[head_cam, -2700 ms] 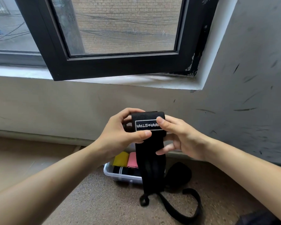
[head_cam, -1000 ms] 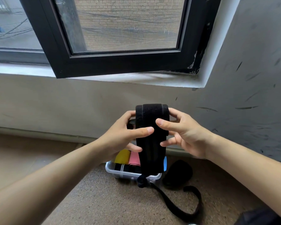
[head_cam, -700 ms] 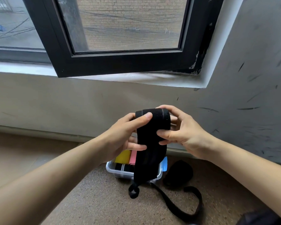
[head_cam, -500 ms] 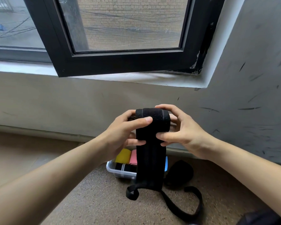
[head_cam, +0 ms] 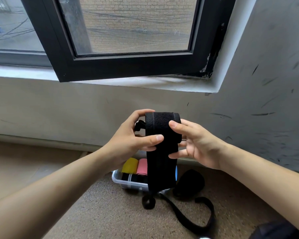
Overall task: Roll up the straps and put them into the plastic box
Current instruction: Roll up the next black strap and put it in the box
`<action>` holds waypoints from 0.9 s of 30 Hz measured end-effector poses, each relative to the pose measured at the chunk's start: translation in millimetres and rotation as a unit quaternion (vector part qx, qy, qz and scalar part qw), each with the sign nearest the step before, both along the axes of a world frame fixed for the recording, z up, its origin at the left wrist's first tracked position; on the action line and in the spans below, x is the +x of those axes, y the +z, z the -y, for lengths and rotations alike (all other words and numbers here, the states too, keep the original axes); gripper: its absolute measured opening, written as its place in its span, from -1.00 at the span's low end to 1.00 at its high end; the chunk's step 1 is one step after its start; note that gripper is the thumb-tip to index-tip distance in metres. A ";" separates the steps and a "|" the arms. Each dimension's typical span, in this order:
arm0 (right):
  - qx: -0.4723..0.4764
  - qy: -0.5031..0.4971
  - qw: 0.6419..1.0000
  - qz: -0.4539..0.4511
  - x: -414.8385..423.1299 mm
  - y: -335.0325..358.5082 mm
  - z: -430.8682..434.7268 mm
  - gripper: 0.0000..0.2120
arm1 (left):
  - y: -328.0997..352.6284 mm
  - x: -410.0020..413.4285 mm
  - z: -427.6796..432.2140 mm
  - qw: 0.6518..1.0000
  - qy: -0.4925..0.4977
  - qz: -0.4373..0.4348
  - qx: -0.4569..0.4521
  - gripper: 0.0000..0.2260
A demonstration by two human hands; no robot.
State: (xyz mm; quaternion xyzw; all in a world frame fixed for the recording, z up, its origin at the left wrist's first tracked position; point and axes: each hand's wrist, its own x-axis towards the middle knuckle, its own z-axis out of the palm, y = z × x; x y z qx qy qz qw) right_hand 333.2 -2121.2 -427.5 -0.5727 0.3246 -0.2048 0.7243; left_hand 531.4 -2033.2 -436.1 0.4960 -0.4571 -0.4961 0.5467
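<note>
Since half a second ago the right thumb has climbed from the middle of the roll's front to its upper right edge, while the left thumb has dropped lower across the front. The left hand curls round the left end of the black strap, its forefinger hooked over the top and its thumb pressed flat on the front. The right hand pinches the right end, thumb in front and fingers behind, one lower finger touching the hanging length.

Below the hands a speckled brown floor meets a scuffed grey wall. Above them a black window frame stands swung inward over a pale sill.

Held between the hands, the rolled part lies with its axis running from one hand to the other. Its loose tail drops straight down and ends in a small loop close to the floor. Directly under the hands sits the plastic box with a yellow roll, a pink roll and a black striped roll inside. Just right of it a second black strap lies on the floor.
</note>
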 end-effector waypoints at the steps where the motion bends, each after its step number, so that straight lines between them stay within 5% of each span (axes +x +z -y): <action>1: 0.002 -0.005 1.000 0.011 -0.1 0.1 0.4 -0.50 | 0.4 -0.3 -0.1 1.000 0.002 -0.004 0.019 -0.40; 8: -0.052 -0.024 0.997 0.055 -4.9 -0.9 7.7 -0.49 | 6.7 -2.8 -2.3 0.990 -0.023 -0.030 0.138 -0.41; 16: -0.190 0.027 0.981 0.004 -2.7 -7.2 4.1 -0.40 | 8.6 -4.6 -1.7 0.990 0.024 -0.065 0.123 -0.48; 27: -0.006 0.063 0.997 -0.045 -3.8 3.2 1.5 -0.44 | 5.1 -6.9 -1.6 0.993 0.038 -0.115 0.012 -0.45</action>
